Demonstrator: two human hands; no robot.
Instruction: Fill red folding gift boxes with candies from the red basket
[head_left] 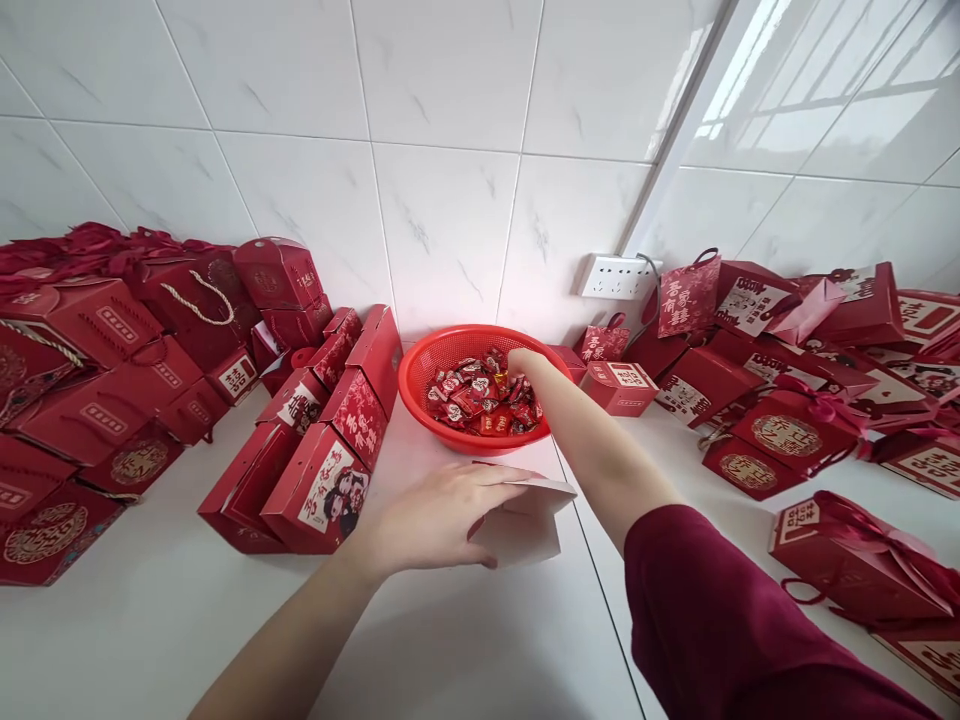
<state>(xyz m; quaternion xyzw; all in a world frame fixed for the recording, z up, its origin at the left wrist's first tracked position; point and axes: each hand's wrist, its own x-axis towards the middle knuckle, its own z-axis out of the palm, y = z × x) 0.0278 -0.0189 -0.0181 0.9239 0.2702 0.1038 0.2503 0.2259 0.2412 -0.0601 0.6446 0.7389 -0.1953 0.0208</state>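
Note:
A red plastic basket (412,392) stands against the tiled wall, holding many red-wrapped candies (472,392). My right hand (523,366) reaches into the right side of the basket among the candies; its fingertips are hidden there. In front of the basket, my left hand (435,515) grips an open paper box (525,525) by its left side, fingers along the far edge and thumb at the near edge. The white inside of the box faces right and toward me.
Upright red boxes (319,490) stand left of the basket, with a stack of more boxes (120,330) farther left. Many red gift boxes (795,430) are piled at the right. A white power strip (616,277) is on the wall behind.

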